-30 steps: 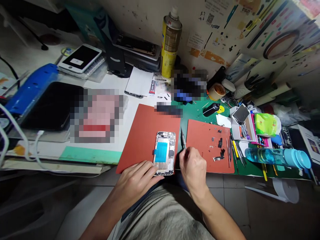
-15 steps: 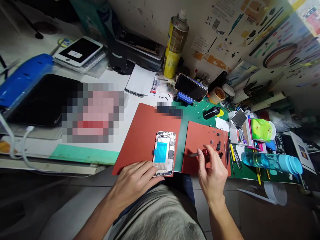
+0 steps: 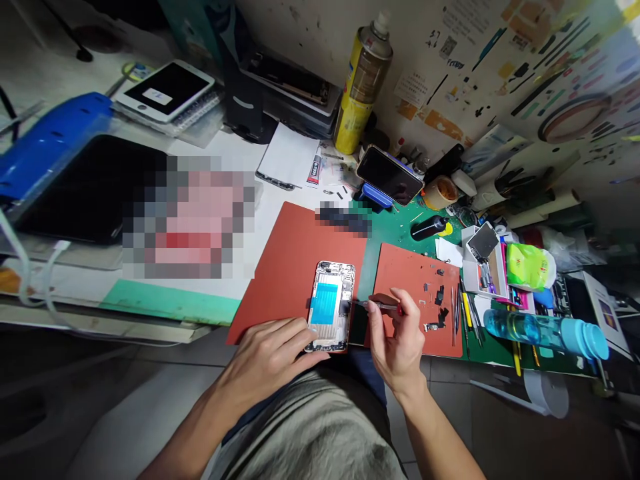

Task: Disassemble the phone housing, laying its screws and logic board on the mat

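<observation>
Clock from housing [image 3: 332,337], 12 = away from person. Housing lies on L mat [image 3: 280,267] near its R edge, blue sheet [image 3: 324,305] on it. L hand [image 3: 273,350] at 8, covers lower-left corner; grip: fingers side by side, thumb apart, can't tell if pinching. R hand [image 3: 400,340] at 4, grip pinching tool [image 3: 386,305] btwn thumb & fingers; tip at housing's R side, contact unclear.

Around, on counter [image 3: 264,223]: at 3, R mat [image 3: 400,267] w/ loose parts [image 3: 441,295], then thin tools [image 3: 469,303], blue bottle [image 3: 530,327]. Box [image 3: 474,268] & green pack [image 3: 531,265] btwn 2 & 3. Black bottle [image 3: 427,228] at 2. Phone [image 3: 390,175] on blue stand at 1. Spray can [image 3: 363,83] at 12, far back. Pixelated dark item [image 3: 345,220] at 12, over L mat's top edge. Pixelated pink item [image 3: 193,220] & black slab [image 3: 90,193] at 10. White phone [image 3: 173,90] btwn 10 & 11.

Text: tube [image 3: 313,171] at 12, beside paper [image 3: 287,157], reads approx "B-7000". White phone's sticker [image 3: 156,97] unreadable. Wall [image 3: 310,40]: QR code [image 3: 449,45], handwriting [image 3: 433,31] mostly unclear. Can & green pack print n/legible.
</observation>
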Available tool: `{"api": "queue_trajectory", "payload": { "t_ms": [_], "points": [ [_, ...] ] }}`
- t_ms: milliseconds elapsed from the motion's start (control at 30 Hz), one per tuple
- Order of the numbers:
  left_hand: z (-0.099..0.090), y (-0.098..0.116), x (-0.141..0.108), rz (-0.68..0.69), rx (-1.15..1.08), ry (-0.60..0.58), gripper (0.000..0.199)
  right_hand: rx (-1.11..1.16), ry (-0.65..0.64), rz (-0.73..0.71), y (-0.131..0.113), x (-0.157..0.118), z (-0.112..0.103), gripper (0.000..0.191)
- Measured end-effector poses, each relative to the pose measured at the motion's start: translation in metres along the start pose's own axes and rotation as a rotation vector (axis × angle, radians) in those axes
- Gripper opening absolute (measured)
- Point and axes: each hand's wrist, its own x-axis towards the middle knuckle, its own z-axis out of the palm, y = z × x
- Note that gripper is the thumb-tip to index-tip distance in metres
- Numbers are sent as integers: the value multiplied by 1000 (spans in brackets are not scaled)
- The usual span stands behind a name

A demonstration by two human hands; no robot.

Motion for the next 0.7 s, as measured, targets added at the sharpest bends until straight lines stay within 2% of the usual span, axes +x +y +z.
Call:
{"api": "queue_trajectory", "payload": {
  "t_ms": [433, 700],
  "points": [
    [3, -1, -3, 36, 40, 26, 25, -68, 2, -151, 4, 2, 4, 50],
    [5, -2, -4, 44, 42, 23, 26, -107, -14, -203, 1, 6, 4, 47]
  ]
}}
